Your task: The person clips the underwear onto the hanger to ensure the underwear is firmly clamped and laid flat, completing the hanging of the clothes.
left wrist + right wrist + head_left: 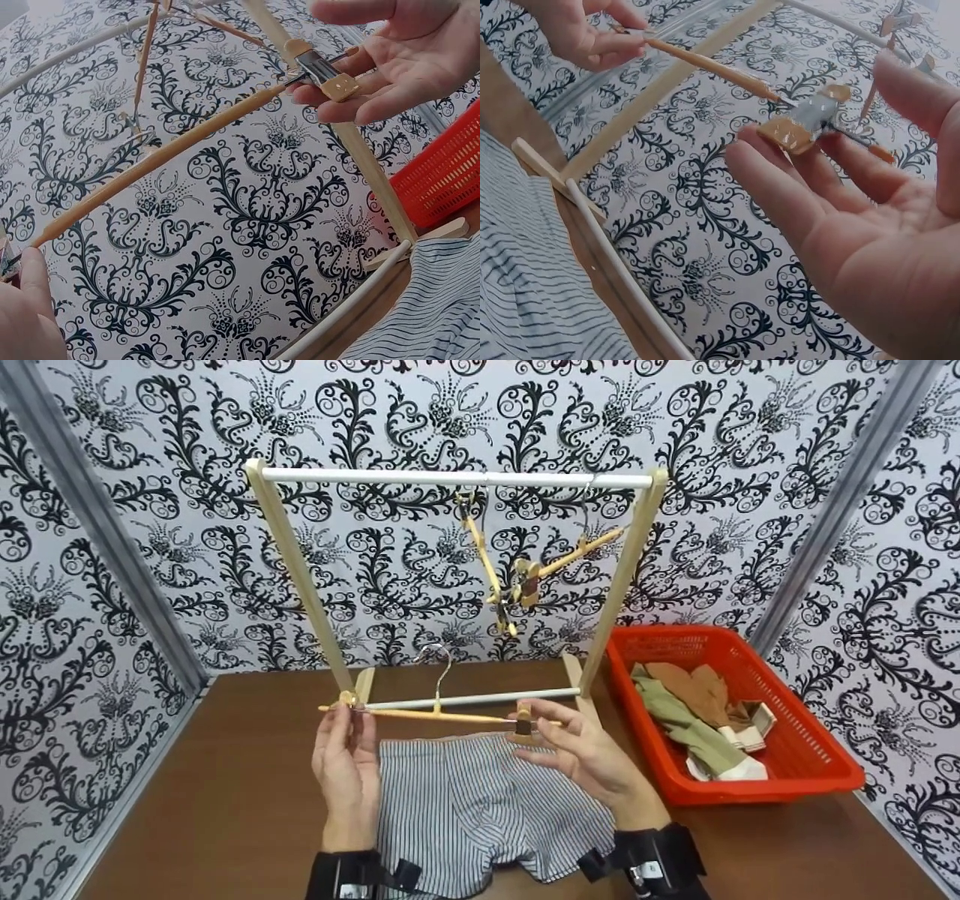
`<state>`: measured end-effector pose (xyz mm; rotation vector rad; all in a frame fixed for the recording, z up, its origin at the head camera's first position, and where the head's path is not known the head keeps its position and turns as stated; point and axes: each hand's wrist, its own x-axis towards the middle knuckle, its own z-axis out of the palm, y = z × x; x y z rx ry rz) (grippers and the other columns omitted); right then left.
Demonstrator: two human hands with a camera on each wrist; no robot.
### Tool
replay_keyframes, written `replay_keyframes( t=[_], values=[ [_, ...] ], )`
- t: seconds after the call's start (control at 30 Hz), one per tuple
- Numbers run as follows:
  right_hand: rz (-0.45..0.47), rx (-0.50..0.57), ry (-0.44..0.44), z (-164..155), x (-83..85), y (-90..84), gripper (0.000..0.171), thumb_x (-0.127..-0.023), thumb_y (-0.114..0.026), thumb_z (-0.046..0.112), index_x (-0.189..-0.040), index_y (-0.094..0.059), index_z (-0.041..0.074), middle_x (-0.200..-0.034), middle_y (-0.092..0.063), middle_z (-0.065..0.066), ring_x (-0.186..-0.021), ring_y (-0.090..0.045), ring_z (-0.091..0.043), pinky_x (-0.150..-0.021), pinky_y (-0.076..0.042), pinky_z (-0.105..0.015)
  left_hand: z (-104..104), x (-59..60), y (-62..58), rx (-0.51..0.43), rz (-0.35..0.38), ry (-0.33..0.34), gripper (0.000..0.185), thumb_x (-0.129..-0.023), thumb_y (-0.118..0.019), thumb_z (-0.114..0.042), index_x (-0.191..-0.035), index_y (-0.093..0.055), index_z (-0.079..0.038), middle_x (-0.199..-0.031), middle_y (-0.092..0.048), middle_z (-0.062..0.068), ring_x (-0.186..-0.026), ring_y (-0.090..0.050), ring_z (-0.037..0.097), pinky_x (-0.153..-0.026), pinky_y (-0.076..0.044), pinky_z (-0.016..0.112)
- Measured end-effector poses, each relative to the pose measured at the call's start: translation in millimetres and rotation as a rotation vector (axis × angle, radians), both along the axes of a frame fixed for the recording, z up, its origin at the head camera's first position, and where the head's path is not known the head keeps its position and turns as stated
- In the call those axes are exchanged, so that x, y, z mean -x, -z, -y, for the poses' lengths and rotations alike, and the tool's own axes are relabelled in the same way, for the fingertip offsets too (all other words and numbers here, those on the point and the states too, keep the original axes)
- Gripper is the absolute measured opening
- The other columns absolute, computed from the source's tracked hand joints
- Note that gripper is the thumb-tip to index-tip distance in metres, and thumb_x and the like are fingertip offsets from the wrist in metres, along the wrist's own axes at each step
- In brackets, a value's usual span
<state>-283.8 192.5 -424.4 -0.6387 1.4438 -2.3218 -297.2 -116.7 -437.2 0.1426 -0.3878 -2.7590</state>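
Observation:
A wooden clip hanger (420,713) with a metal hook is held level over striped shorts (427,787). At its left end, my left hand (346,769) pinches the hanger by the clip between thumb and fingers. My right hand (589,750) is at the other end, palm turned up. In the right wrist view its fingers lie loosely under the right clip (806,120), thumb apart from it. The shorts lie flat on the table, waistband just below the hanger, their lower part partly behind my wrists.
A wooden rack (292,555) with a white top bar stands behind. Two more clip hangers, one a slanted hanger (481,547), hang from the bar. At right, a red basket (814,735) contains folded green and brown clothes (686,712). Patterned walls enclose the brown table (240,780).

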Motion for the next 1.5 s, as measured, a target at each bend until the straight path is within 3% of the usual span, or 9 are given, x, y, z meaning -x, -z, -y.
replay_keyframes(
  t=[0.2,0.33,0.7,0.87,1.07,1.3,1.5],
  values=[
    [-0.023,-0.079,0.227,9.1,3.4,3.8,0.032,-0.103,-0.057,0.006,-0.135,-0.055,-0.002,-0.126,-0.061,-0.019,-0.099,-0.070,-0.028,-0.097,-0.051,-0.054,-8.2,0.6,1.4,0.059,0.003,-0.044,0.007,-0.098,-0.066,-0.005,-0.101,-0.065,0.000,-0.100,-0.065,0.013,-0.086,-0.067,0.017,-0.081,-0.057,0.025],
    [-0.010,-0.064,0.339,12.6,4.7,4.4,0.033,-0.102,-0.060,0.007,-0.133,-0.057,-0.005,-0.122,-0.061,-0.023,-0.094,-0.072,-0.030,-0.091,-0.054,-0.052,-12.5,2.0,2.5,0.099,0.001,-0.048,0.007,-0.098,-0.065,-0.005,-0.101,-0.062,0.001,-0.100,-0.062,0.012,-0.086,-0.066,0.017,-0.083,-0.057,0.026],
    [0.110,0.002,0.496,7.6,14.8,9.8,0.040,-0.100,-0.064,0.008,-0.138,-0.055,-0.002,-0.119,-0.064,-0.018,-0.091,-0.070,-0.029,-0.084,-0.059,-0.045,-14.3,4.7,5.4,0.155,-0.027,0.044,0.012,-0.096,-0.066,0.002,-0.108,-0.063,0.000,-0.106,-0.067,0.012,-0.091,-0.069,0.020,-0.093,-0.054,0.034],
    [0.138,0.015,0.527,1.4,19.3,20.4,0.048,-0.101,-0.059,0.001,-0.147,-0.045,0.002,-0.124,-0.062,-0.019,-0.093,-0.069,-0.028,-0.085,-0.059,-0.043,-13.7,3.0,12.1,0.326,-0.006,0.079,0.025,-0.098,-0.063,0.002,-0.122,-0.055,0.003,-0.111,-0.068,0.010,-0.093,-0.068,0.018,-0.094,-0.054,0.033],
    [0.154,-0.012,0.559,-6.5,25.7,32.5,0.053,-0.101,-0.054,-0.005,-0.151,-0.038,0.000,-0.130,-0.059,-0.017,-0.101,-0.068,-0.028,-0.090,-0.057,-0.044,-8.9,2.8,17.2,0.598,0.064,0.106,0.032,-0.096,-0.063,0.005,-0.128,-0.058,0.003,-0.111,-0.072,0.007,-0.087,-0.067,0.014,-0.079,-0.055,0.023],
    [0.152,-0.105,0.623,-9.8,44.5,44.4,0.043,-0.100,-0.057,-0.004,-0.141,-0.045,-0.010,-0.108,-0.064,-0.012,-0.090,-0.063,-0.018,-0.083,-0.057,-0.035,0.2,9.6,20.2,0.939,0.122,0.073,0.040,-0.093,-0.068,0.006,-0.131,-0.058,0.011,-0.111,-0.071,0.009,-0.097,-0.067,0.011,-0.084,-0.055,0.024],
    [0.165,-0.131,0.620,-10.4,54.5,55.9,0.047,-0.100,-0.055,-0.006,-0.144,-0.041,-0.012,-0.111,-0.058,-0.015,-0.090,-0.061,-0.019,-0.078,-0.056,-0.032,1.7,17.0,28.1,1.084,0.140,0.089,0.036,-0.091,-0.070,0.007,-0.125,-0.062,0.012,-0.107,-0.070,0.012,-0.093,-0.065,0.011,-0.083,-0.052,0.022]
  ],
)
